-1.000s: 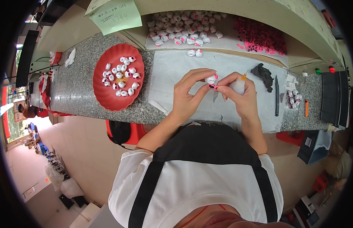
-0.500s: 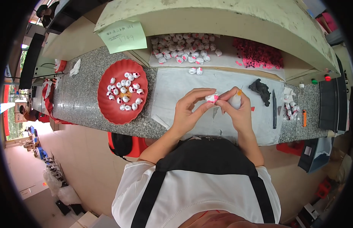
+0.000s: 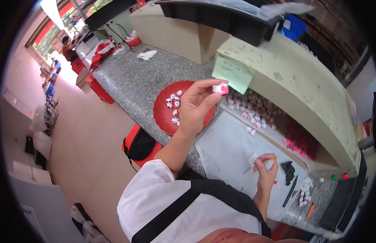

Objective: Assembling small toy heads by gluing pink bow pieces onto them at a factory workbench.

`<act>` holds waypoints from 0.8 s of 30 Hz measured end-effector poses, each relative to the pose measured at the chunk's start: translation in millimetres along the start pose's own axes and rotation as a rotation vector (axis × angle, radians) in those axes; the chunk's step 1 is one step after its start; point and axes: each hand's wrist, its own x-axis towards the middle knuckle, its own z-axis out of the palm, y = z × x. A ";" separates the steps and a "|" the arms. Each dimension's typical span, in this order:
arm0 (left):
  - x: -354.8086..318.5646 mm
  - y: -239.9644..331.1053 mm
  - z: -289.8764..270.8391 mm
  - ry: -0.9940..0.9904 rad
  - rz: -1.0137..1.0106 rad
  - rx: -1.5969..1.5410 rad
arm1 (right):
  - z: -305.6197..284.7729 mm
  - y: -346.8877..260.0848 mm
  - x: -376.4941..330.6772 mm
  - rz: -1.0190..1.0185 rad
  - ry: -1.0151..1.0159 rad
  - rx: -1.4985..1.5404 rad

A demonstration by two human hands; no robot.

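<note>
My left hand (image 3: 192, 108) is raised over the red scalloped plate (image 3: 158, 117), partly hiding it. Thumb and fingertips pinch a small rounded white piece (image 3: 220, 89) with a pink patch on it. Several similar white pieces (image 3: 170, 100) with dark and pink marks lie on the plate. My right hand (image 3: 266, 172), lower and to the right above the white work sheet (image 3: 226, 139), is closed round a small whitish squeeze bottle (image 3: 269, 164) with an orange tip. By its fingertips is a white scrap (image 3: 253, 159); whether they grip it I cannot tell.
A low shelf (image 3: 285, 91) with a green note (image 3: 233, 75) arches over many white pieces (image 3: 256, 111) and a pile of pink parts (image 3: 301, 139). A crumpled black cloth (image 3: 288, 171), a dark pen-like tool (image 3: 290, 191) and an orange stick (image 3: 311, 210) lie on the right.
My left hand has parted from the right and swung up and left with the white piece. The right hand keeps the bottle. The whole view has turned and tilted leftward.
</note>
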 end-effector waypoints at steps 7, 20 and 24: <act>-67.4 -65.7 47.4 -0.355 -0.550 -0.171 | 9.8 -27.9 10.6 -0.049 -0.068 0.188; -97.1 -84.5 60.3 -0.379 -0.645 -0.174 | -21.4 -7.4 -0.6 0.018 -0.113 0.158; -99.0 -84.8 60.7 -0.410 -0.592 -0.101 | -22.0 -6.3 -1.0 0.039 -0.127 0.259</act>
